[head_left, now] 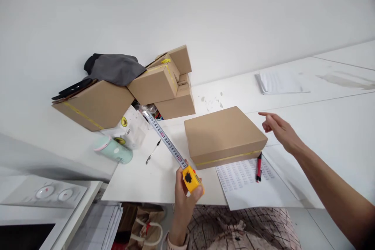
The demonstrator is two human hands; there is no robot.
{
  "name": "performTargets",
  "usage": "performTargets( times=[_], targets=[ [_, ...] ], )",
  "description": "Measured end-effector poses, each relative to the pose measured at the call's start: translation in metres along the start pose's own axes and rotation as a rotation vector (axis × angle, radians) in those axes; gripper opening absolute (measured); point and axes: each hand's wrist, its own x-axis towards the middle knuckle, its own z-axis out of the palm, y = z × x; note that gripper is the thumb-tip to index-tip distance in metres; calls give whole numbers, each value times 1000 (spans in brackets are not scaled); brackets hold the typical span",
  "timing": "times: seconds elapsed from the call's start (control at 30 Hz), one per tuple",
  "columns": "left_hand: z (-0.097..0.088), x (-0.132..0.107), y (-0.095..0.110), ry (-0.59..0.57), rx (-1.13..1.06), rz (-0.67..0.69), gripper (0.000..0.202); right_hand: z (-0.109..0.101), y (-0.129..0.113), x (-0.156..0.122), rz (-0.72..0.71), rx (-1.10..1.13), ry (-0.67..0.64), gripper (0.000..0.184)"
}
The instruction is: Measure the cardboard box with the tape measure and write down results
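My left hand [185, 199] is wrapped round a yellow tape measure [192, 181] near the table's front edge. Its metal blade [166, 140] is drawn out, slanting up and left toward the stacked boxes, with the numbers facing up. Just right of the tape lies a closed brown cardboard box [224, 131] with a yellow strip along its front side. Off the box's right end, my right hand [278, 129] is in the air, index finger stretched out to the left and the other fingers curled. Nothing shows in it.
A printed sheet [246, 183] with a red pen [259, 168] lies before the box. Several cardboard boxes [158, 84] and a grey cloth [115, 68] are piled at the back left. Nearby are a mint-green cylindrical case [114, 150], a black-and-clear pen [153, 151] and papers [279, 82].
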Motion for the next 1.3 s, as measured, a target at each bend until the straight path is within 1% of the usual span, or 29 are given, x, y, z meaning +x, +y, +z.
performTargets(
  times=[0.07,0.1,0.13,0.2,0.27,0.33,0.4,0.47,0.5,0.57,0.63,0.67,0.77,0.83,0.9,1.0,1.13,1.3],
  targets=[
    [-2,11,-2,-11,-25,-10,79,1,8,-20,7,-25,-96,60],
    [-2,16,-1,-28,-36,-14,77,3,5,-27,-6,-42,-132,60],
    [-1,21,2,-46,-40,-10,75,5,0,-31,-24,-60,-153,60],
    [0,33,13,-75,-38,33,71,9,-21,-33,-62,-99,-149,57],
    [0,48,29,-105,-34,116,70,12,-46,-25,-91,-149,-114,56],
    [-1,66,47,-144,-30,182,69,15,-69,-12,-124,-239,-64,50],
    [0,82,62,-164,-41,209,67,20,-82,5,-192,-370,3,44],
    [5,90,72,-154,-66,228,64,28,-87,21,-290,-486,60,41],
    [8,89,74,-145,-75,242,63,32,-87,28,-348,-529,70,40],
    [18,78,73,-159,-85,262,65,38,-85,37,-457,-581,32,37],
    [30,57,67,-259,-116,223,71,43,-83,40,-529,-613,-46,36],
    [37,45,61,-345,-146,159,73,44,-83,40,-551,-621,-79,36],
    [54,16,42,-616,-217,-149,76,44,-84,34,-598,-634,-109,37],
    [62,7,28,-714,-237,-309,73,44,-85,29,-636,-650,-106,38],
    [64,3,16,-738,-262,-389,72,43,-86,25,-673,-675,-96,39],
    [62,1,6,-719,-271,-439,72,43,-85,21,-724,-717,-87,42],
    [59,-5,2,-719,-256,-470,74,42,-85,21,-762,-792,-105,47],
    [58,-12,0,-751,-237,-478,77,40,-83,24,-822,-849,-145,55]
  ],
)
